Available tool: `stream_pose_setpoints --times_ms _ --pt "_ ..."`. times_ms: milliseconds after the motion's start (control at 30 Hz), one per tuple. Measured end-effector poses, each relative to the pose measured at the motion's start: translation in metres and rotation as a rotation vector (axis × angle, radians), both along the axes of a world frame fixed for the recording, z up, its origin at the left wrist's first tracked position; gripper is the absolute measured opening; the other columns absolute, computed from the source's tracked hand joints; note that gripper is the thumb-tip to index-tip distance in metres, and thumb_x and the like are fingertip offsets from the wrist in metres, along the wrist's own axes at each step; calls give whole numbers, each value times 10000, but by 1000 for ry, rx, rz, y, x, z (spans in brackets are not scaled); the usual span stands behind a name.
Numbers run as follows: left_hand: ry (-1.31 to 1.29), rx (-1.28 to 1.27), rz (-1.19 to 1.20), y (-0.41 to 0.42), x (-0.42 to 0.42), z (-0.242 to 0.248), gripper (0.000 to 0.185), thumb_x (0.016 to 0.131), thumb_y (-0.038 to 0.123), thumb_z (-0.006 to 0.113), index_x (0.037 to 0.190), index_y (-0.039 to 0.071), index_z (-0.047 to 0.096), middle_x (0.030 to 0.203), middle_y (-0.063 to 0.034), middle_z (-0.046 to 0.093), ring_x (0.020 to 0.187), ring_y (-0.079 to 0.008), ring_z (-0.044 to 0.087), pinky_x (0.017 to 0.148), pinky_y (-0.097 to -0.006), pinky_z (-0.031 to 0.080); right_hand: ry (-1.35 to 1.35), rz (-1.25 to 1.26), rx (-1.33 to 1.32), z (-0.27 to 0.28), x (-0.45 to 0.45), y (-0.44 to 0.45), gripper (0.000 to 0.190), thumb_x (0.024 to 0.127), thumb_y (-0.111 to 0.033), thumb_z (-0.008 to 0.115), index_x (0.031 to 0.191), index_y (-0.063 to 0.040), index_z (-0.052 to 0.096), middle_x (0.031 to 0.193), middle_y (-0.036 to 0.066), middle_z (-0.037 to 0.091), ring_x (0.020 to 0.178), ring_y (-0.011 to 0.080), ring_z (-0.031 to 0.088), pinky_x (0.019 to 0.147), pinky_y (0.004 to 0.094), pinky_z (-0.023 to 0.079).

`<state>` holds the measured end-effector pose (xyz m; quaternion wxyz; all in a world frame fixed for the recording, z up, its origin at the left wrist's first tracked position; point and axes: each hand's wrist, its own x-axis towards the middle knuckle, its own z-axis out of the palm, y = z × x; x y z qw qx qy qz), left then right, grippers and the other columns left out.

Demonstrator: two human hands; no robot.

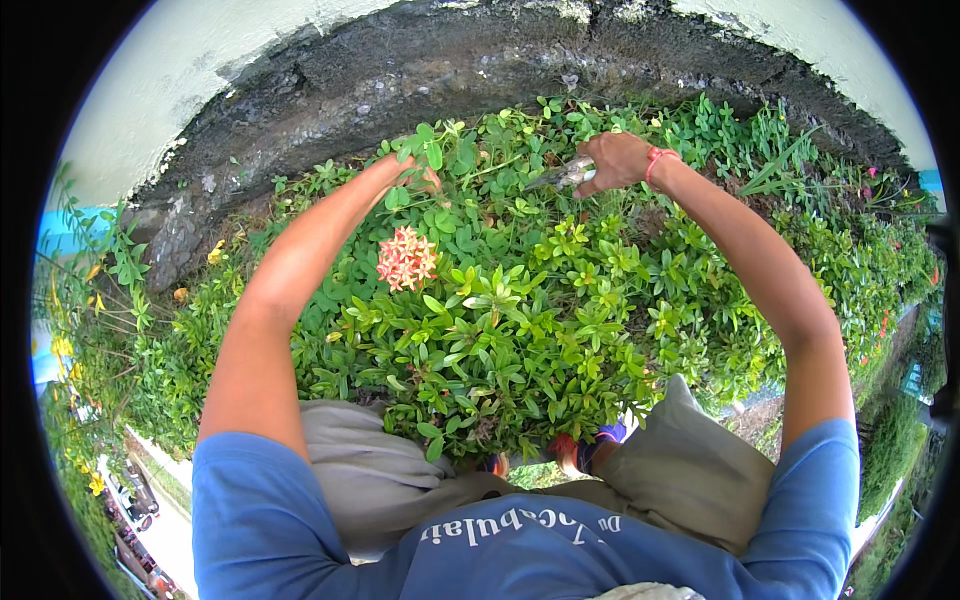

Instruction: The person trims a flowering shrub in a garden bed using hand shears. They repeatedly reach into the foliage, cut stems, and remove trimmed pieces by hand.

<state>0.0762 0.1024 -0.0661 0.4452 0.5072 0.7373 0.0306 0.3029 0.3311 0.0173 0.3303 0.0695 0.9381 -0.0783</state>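
Observation:
My left hand [420, 180] is down among low round-leaved groundcover plants [450, 217], its fingers curled around green leafy stems [426, 142]. Leaves cover part of that hand. On the other side, my right hand [616, 159] grips a pair of pruning shears [574, 174] by pale handles. Their dark blades point left toward the groundcover and are partly lost among the leaves. Nearer to me grows a leafy ixora shrub [495, 330], with a coral-pink flower cluster [405, 259] standing below my left hand in the picture.
Beyond the plants runs a dark, rough wall base [420, 75] under a pale painted wall [172, 82]. Yellow-flowered stems [64, 346] rise at far left. More hedge [892, 255] continues on the right. The shrub reaches between my knees, close to my trousers [367, 457].

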Motion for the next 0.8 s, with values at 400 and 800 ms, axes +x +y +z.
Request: stream_pose_setpoints --times_ms 400,800 --pt "-192 158 132 -11 4 -7 595 648 171 685 1186 37 471 992 -107 624 860 -220 603 787 -350 459 146 279 7 -55 -36 -109 511 717 -478 618 966 -32 602 939 153 616 896 287 596 772 411 467" --pt "-249 342 138 0 -6 -20 749 611 171 699 1281 41 390 990 -117 619 855 -206 593 822 -337 437 213 253 115 -48 -48 -39 701 688 -559 601 1150 -42 496 1040 147 574 992 291 545 879 423 380"
